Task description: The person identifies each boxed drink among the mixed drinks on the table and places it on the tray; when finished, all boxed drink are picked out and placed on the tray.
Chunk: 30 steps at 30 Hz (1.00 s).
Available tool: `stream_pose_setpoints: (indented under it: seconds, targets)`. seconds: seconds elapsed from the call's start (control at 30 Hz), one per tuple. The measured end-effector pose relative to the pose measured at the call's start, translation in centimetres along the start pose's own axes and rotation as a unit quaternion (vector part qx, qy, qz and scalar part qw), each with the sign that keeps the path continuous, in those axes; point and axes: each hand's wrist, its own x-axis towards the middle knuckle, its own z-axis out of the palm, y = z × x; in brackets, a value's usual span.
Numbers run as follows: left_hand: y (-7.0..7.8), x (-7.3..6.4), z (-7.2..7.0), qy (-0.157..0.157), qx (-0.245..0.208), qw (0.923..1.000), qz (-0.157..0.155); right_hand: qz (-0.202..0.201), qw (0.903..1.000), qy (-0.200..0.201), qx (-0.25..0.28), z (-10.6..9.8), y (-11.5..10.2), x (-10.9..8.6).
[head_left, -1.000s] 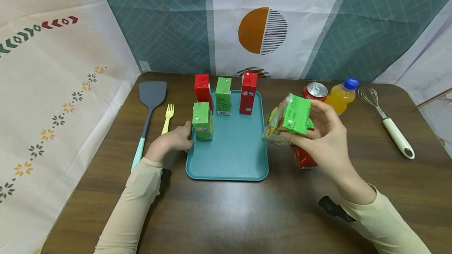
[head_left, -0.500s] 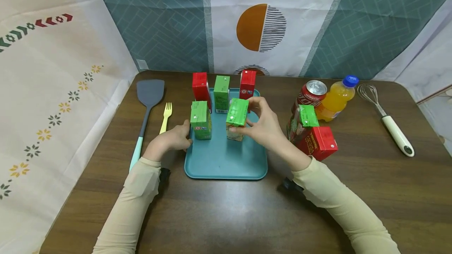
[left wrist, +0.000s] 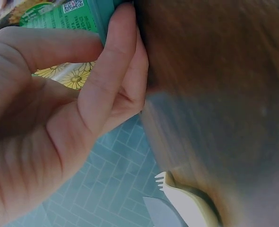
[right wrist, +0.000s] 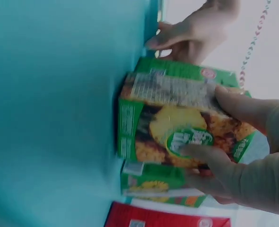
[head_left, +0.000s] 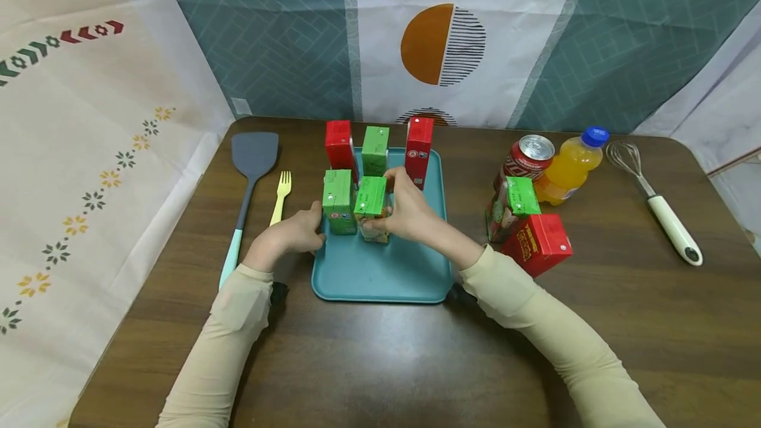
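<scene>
My right hand (head_left: 410, 209) pinches a green drink carton (head_left: 371, 198) with a food picture on its side, held upright at the tray's middle. In the right wrist view, its base is against or just above the blue tray (head_left: 380, 279); I cannot tell which. Close by on its left stands another green carton (head_left: 339, 200). Behind are a third green carton (head_left: 375, 150) and two red cartons, one at left (head_left: 340, 147) and one at right (head_left: 419, 150). My left hand (head_left: 294, 231) pinches the tray's left rim, thumb inside, as the left wrist view shows.
Right of the tray stand a green-topped carton (head_left: 516, 207), a tilted red carton (head_left: 538, 243), a cola can (head_left: 526, 158) and an orange drink bottle (head_left: 567, 167). A whisk (head_left: 662, 216) lies farther right. At left lie a spatula (head_left: 252, 164) and a yellow fork (head_left: 281, 197).
My right hand has carried the green carton leftward from beside the right-hand group, over the tray, to next to the front-left green carton. The left hand has stayed at the tray's rim.
</scene>
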Motion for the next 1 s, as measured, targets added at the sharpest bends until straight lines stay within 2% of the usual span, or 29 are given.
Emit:
stream_pose_setpoints:
  seconds: [0.23, 0.57, 0.83, 1.0]
  targets:
    - [0.1, -0.3, -0.4, 0.004, 0.003, 1.0, 0.001, -0.026, 0.9993, -0.022, 0.017, -0.2, 0.6, 1.0]
    - [0.2, 0.1, -0.2, 0.001, 0.015, 0.9999, -0.002, 0.002, 0.999, -0.045, 0.005, -0.3, 0.5, 2.5]
    - [0.5, 0.3, 0.3, 0.005, 0.01, 0.9999, 0.002, 0.01, 0.9992, -0.038, -0.007, -0.4, 1.0, 1.8]
    - [0.3, 0.1, 0.4, 0.005, 0.009, 0.9999, 0.002, -0.016, 0.999, -0.041, -0.012, 0.0, 1.2, 1.2]
